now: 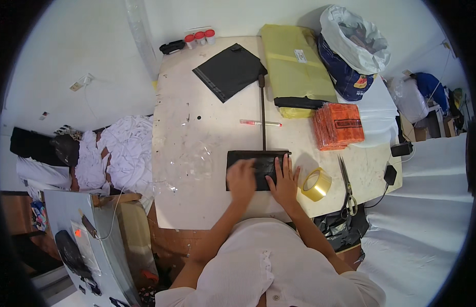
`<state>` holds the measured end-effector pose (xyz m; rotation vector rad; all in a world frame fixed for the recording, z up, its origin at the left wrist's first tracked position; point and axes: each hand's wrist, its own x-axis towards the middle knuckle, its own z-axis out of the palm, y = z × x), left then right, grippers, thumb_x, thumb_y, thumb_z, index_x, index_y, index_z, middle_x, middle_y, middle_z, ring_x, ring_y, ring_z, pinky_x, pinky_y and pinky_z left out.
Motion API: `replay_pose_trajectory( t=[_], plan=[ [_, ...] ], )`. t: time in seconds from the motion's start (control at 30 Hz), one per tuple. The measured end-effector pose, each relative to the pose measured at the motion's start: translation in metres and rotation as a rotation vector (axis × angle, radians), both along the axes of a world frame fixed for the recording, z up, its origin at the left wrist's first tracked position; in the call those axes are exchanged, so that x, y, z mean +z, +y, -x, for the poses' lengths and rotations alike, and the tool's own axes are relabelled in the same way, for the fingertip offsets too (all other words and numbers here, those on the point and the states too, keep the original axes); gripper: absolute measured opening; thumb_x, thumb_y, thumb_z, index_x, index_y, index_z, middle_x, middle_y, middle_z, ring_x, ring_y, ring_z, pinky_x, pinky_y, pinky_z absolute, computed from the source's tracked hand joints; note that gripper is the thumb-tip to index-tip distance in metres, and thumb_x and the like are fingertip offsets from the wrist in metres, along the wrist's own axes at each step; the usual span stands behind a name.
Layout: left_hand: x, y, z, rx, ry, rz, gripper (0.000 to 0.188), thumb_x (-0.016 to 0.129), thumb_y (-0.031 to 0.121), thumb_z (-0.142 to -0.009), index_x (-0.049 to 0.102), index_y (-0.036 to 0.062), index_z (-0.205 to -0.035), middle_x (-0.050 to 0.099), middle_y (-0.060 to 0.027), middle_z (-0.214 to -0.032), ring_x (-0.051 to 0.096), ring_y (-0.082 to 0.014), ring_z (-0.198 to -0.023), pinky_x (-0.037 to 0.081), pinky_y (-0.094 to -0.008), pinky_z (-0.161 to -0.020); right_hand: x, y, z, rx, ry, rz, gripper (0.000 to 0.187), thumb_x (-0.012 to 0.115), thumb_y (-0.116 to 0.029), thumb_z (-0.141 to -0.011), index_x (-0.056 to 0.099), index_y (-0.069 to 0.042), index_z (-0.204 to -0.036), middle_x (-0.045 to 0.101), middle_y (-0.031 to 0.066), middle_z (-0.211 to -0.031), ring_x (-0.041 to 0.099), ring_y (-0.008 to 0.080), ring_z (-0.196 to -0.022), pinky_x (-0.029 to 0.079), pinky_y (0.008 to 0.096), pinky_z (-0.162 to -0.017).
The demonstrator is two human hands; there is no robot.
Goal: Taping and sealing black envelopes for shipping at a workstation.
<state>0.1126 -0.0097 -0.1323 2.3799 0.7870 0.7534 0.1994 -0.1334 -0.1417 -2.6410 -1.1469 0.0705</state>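
Observation:
A flat black plastic packet [263, 171] lies near the table's front edge under both of my hands. My right hand [284, 181] rests flat on its right part, fingers spread. Over the packet's left part is my left hand [241, 179], slightly blurred, its fingers curled together; whatever they hold, if anything, is hidden. A thin dark rod [264, 115] with a thicker handle at its far end runs from the black mailing bag to the packet's far edge. Beside my right hand stands a roll of yellowish tape [316, 184].
Scissors [346, 187] lie at the right edge. A red-and-white pen [261, 123] lies by the rod. Farther back are a black mailing bag [229, 72], orange packets [339, 126], a yellow wrapped bundle [297, 66], a large open sack [350, 66] and red-lidded containers [199, 38].

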Motion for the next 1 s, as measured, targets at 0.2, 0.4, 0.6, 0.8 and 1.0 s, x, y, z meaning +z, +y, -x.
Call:
replay_pose_trajectory(
  t=[0.2, 0.4, 0.6, 0.8, 1.0],
  plan=[
    [-0.009, -0.028, -0.011, -0.411, 0.177, -0.13, 0.05, 0.045, 0.029, -0.088, 0.037, 0.0048, -0.131, 0.038, -0.0131, -0.136, 0.033, -0.0224, -0.127, 0.023, -0.0441, -0.103, -0.004, -0.006, -0.002, 0.031, -0.027, 0.13, 0.06, 0.042, -0.037, -0.088, 0.025, -0.009, -0.139, 0.015, 0.0186, -0.145, 0.019, 0.0316, -0.133, 0.005, 0.0581, -0.104],
    [-0.025, -0.011, 0.013, -0.106, 0.37, -0.104, 0.055, 0.038, 0.034, -0.091, 0.029, 0.0048, -0.136, 0.028, -0.0111, -0.142, 0.025, -0.0217, -0.132, 0.013, -0.0471, -0.107, -0.008, -0.004, -0.003, 0.027, 0.023, 0.001, 0.059, 0.046, -0.033, -0.087, 0.03, -0.004, -0.136, 0.014, 0.0213, -0.144, 0.017, 0.0359, -0.133, 0.007, 0.0573, -0.104],
    [-0.011, -0.028, 0.008, 0.013, 0.341, -0.123, 0.053, 0.042, 0.031, -0.09, 0.032, 0.0045, -0.135, 0.027, -0.0098, -0.143, 0.024, -0.0239, -0.132, 0.013, -0.0485, -0.107, 0.011, 0.04, -0.031, -0.043, -0.008, -0.443, 0.044, 0.052, -0.028, -0.083, 0.047, -0.004, -0.119, 0.046, 0.019, -0.117, 0.04, 0.0378, -0.111, 0.03, 0.0515, -0.093],
    [-0.027, -0.036, 0.015, -0.266, 0.392, -0.319, 0.052, 0.05, 0.026, -0.084, 0.038, 0.0141, -0.133, 0.033, -0.0076, -0.14, 0.025, -0.0266, -0.131, 0.016, -0.0554, -0.103, -0.002, 0.094, -0.053, 0.022, -0.096, -0.108, 0.053, 0.059, -0.019, -0.073, 0.042, -0.007, -0.122, 0.056, 0.0145, -0.096, 0.052, 0.0326, -0.092, 0.039, 0.0447, -0.08],
    [0.003, -0.009, 0.046, -0.403, 0.548, -0.095, 0.057, 0.047, 0.004, -0.078, 0.048, 0.0364, -0.125, 0.011, -0.0087, -0.148, 0.012, -0.0414, -0.133, 0.011, -0.0579, -0.103, -0.021, 0.103, -0.077, -0.005, -0.081, -0.063, 0.043, 0.058, -0.014, -0.071, 0.044, -0.007, -0.111, 0.056, 0.0148, -0.097, 0.051, 0.0317, -0.096, 0.041, 0.0427, -0.08]
  ],
)
